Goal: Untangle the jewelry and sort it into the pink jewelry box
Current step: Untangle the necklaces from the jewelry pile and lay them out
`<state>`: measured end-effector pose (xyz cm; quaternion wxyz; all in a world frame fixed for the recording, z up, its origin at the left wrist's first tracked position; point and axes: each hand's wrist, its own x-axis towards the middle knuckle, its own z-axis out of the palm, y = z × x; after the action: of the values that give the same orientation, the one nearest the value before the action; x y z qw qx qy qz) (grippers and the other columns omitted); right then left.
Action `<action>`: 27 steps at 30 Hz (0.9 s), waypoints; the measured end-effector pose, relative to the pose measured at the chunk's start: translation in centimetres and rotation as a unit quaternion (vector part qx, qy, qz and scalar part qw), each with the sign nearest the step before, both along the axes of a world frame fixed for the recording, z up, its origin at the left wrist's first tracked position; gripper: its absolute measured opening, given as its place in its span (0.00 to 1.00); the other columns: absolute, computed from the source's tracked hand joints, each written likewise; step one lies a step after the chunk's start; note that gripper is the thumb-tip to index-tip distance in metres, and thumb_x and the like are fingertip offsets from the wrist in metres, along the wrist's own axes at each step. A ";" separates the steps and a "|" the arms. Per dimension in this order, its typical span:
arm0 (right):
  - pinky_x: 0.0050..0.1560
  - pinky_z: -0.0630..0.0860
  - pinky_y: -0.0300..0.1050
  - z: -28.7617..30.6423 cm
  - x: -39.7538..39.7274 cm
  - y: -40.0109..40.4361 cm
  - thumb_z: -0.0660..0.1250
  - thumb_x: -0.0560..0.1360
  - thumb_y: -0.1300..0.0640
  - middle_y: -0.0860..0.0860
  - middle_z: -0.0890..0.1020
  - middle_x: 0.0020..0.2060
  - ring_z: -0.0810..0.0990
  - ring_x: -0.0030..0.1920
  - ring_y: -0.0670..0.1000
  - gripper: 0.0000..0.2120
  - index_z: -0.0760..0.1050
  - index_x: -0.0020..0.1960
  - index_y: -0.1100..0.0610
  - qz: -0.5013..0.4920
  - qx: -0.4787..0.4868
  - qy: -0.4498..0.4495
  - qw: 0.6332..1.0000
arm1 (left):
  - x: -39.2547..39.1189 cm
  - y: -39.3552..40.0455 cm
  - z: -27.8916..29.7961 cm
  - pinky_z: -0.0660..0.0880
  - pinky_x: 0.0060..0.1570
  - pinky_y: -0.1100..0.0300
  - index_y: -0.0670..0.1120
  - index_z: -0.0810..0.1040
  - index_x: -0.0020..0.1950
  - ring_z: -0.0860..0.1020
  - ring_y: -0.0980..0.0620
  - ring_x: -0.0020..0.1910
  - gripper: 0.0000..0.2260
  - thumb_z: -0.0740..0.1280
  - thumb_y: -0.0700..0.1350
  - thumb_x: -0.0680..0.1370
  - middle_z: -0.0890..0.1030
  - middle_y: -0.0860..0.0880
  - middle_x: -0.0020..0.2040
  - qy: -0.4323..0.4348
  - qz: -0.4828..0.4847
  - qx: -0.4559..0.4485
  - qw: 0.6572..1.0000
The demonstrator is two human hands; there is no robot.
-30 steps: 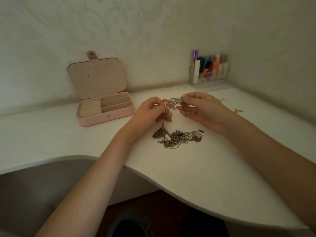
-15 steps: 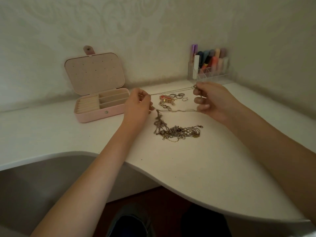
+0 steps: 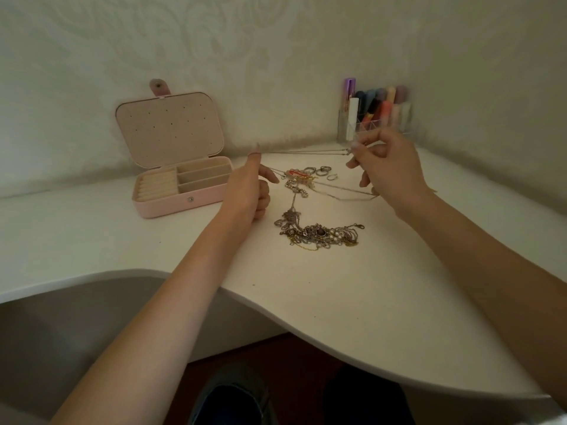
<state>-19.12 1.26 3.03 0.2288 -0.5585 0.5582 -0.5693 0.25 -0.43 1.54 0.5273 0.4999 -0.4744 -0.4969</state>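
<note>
Head view: stretching thin chain (image 3: 306, 152) taut, left hand (image 3: 250, 191) and right hand (image 3: 388, 167) each pinching an end, far of tangled pile (image 3: 319, 233). Lifting slowly, avoiding snagging rings (image 3: 320, 170). Pink jewelry box (image 3: 181, 191) sitting open, far left.

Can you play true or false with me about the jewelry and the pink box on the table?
1. The pink box is open. True.
2. Necklaces are already inside the box. False: its compartments look empty.
3. A thin chain stretches between the left hand and the right hand. True.
4. The tangled pile lies on the table between the two arms. True.
5. The rings sit on the box lid. False: they lie on the table, beyond the pile.
6. The right hand rests flat on the table. False: its fingers pinch the chain, raised.
</note>
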 end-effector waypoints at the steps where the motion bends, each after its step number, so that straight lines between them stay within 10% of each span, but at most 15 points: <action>1: 0.21 0.66 0.30 0.0 -0.1 0.0 0.64 0.79 0.56 0.52 0.82 0.38 0.73 0.23 0.37 0.06 0.73 0.53 0.58 -0.002 0.004 0.001 1.000 | -0.1 -0.1 -0.1 0.53 0.22 0.71 0.44 0.69 0.35 0.55 0.56 0.17 0.24 0.53 0.62 0.80 0.59 0.54 0.19 -0.011 0.001 -0.006 1.000; 5: 0.21 0.67 0.35 0.0 -0.1 -0.1 0.64 0.79 0.54 0.49 0.83 0.37 0.73 0.21 0.41 0.05 0.72 0.51 0.55 0.013 0.008 0.001 1.000 | 0.1 -0.2 0.0 0.67 0.22 0.66 0.43 0.75 0.35 0.71 0.54 0.21 0.27 0.53 0.62 0.80 0.73 0.51 0.22 0.001 0.006 -0.004 1.000; 9: 0.21 0.70 0.37 0.1 0.2 0.0 0.63 0.79 0.56 0.51 0.82 0.36 0.73 0.22 0.45 0.04 0.71 0.50 0.57 0.033 -0.018 -0.019 0.999 | -0.1 0.5 0.5 0.79 0.48 0.54 0.40 0.77 0.44 0.83 0.46 0.39 0.33 0.45 0.66 0.78 0.82 0.43 0.35 0.114 -0.136 0.034 0.983; 15: 0.21 0.69 0.38 0.0 -0.3 -0.3 0.63 0.79 0.55 0.50 0.81 0.37 0.72 0.21 0.43 0.05 0.71 0.50 0.56 0.010 -0.038 0.013 0.999 | -0.2 0.7 0.5 0.62 0.20 0.70 0.41 0.75 0.38 0.68 0.52 0.22 0.33 0.46 0.67 0.78 0.69 0.48 0.25 0.081 -0.131 0.055 0.987; 23: 0.29 0.77 0.44 -0.4 -0.7 -0.7 0.63 0.79 0.54 0.51 0.82 0.38 0.78 0.33 0.47 0.03 0.70 0.48 0.53 -0.046 -0.077 0.041 0.995 | -0.6 0.5 0.1 0.65 0.22 0.66 0.46 0.76 0.35 0.76 0.53 0.38 0.28 0.51 0.66 0.78 0.80 0.50 0.39 -0.031 -0.018 0.010 0.999; 27: 0.41 0.79 0.56 -0.6 -1.0 -0.9 0.63 0.79 0.55 0.45 0.79 0.35 0.81 0.40 0.48 0.02 0.71 0.47 0.52 -0.078 -0.094 0.055 0.991 | -0.6 0.3 -0.1 0.61 0.24 0.66 0.47 0.79 0.31 0.67 0.56 0.25 0.29 0.54 0.67 0.76 0.76 0.49 0.30 -0.092 -0.018 -0.007 0.996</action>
<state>-20.11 0.39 2.47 0.0997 -0.5627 0.5557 -0.6038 -0.30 -0.10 1.47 0.4755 0.5317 -0.5333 -0.4548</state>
